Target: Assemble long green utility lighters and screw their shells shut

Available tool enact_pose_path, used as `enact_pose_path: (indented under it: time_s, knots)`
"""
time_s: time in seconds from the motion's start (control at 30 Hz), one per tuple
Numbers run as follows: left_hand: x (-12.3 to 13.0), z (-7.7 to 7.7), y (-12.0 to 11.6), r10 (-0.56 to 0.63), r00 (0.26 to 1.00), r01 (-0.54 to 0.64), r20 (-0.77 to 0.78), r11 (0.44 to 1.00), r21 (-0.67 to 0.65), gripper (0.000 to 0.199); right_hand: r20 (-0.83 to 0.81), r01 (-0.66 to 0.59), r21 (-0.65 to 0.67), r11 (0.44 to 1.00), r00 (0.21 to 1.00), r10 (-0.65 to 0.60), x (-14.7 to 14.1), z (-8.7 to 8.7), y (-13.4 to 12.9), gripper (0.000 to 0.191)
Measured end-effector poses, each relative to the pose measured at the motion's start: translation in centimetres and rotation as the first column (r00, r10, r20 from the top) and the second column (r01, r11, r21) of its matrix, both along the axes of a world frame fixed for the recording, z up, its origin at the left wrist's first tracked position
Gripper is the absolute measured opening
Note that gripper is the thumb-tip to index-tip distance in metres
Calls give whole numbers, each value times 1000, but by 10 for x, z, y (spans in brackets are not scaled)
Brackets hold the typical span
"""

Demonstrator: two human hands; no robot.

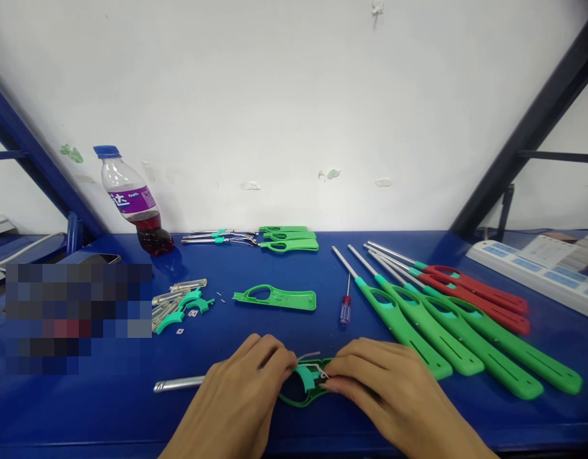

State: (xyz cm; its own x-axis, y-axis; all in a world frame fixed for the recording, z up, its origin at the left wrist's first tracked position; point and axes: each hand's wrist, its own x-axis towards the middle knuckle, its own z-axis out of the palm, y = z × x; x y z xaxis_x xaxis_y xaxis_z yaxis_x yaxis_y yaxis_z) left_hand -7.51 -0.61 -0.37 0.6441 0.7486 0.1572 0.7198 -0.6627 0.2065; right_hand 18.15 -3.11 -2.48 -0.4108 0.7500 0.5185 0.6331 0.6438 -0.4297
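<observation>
An opened green lighter casing lies at the front centre of the blue table, a metal tube reaching out to its left. My left hand is closed round the casing's left part, its fingertips at a teal trigger piece. From the right, my right hand pinches at thin pale wires inside the casing; its fingertips partly hide them. Behind the hands lies a loose green half shell, and a screwdriver is to its right.
Several green lighters and red lighters lie at the right, near a white power strip. Teal and metal parts are piled at the left. A bottle and partly assembled lighters stand and lie toward the wall.
</observation>
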Motion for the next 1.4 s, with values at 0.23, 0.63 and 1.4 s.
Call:
enact_pose_path:
  time_s: [0.23, 0.63, 1.4]
  knots:
    - [-1, 3, -1, -8, 1000, 8, 3, 1000, 12, 52, 0, 8, -3, 1000, 1000, -8, -2, 4, 0, 10]
    - [4, 13, -10, -2, 999, 2, 50, 1000, 4, 23, -18, 2, -37, 999, 1000, -3, -2, 8, 0, 13]
    - [6, 14, -14, -22, 999, 20, 28, 998, 66, 20, -16, -6, -93, 996, 1000, 5, -3, 11, -5, 14]
